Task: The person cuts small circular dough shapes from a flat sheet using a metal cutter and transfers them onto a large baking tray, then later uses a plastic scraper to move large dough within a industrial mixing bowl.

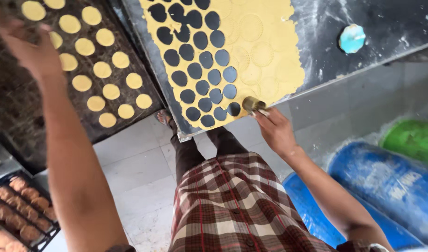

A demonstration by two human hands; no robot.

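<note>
A plaid shirt (pixel 228 205) fills the foreground. The right hand (pixel 275 131) grips a small metal cutter (pixel 252 104) by its rim at the edge of the thin dough sheet (pixel 251 42), which looks soft and easily torn. The left hand (pixel 29 49) hovers open over the dark tray (pixel 18 107) of light, fragile cut rounds (pixel 104 70).

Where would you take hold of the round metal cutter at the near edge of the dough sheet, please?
Probably around its curved side wall, from the near side, as the right hand does now. The metal cutter is a short open ring lying tilted at the edge of the dough sheet, so fingers wrapping the wall keep clear of its cutting rim.
</note>
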